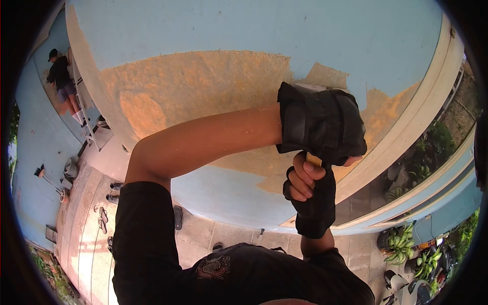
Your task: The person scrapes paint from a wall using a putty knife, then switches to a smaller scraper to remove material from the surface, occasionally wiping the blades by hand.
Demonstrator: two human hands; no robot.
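Note:
A pale blue wall (pixel 284 30) faces me, with a large bare, brownish patch (pixel 203 81) where the paint is off. Both my hands wear black fingerless gloves. My left hand (pixel 323 122) reaches across from the left and is closed, back toward me, over the upper part of a scraper. Below it, my right hand (pixel 310 190) wraps its fingers round the scraper's yellow handle (pixel 313 159). A greyish flat edge, apparently the scraper's blade (pixel 311 87), shows above my left glove against the wall; most of the tool is hidden by the gloves.
Another person (pixel 61 76) stands on a ladder (pixel 84 107) at the far left, facing the wall. Shoes and sandals (pixel 103 219) lie on the tiled floor (pixel 201 234). A broom (pixel 48 178) leans at the left. A window frame (pixel 391 137) and potted plants (pixel 401 244) are at the right.

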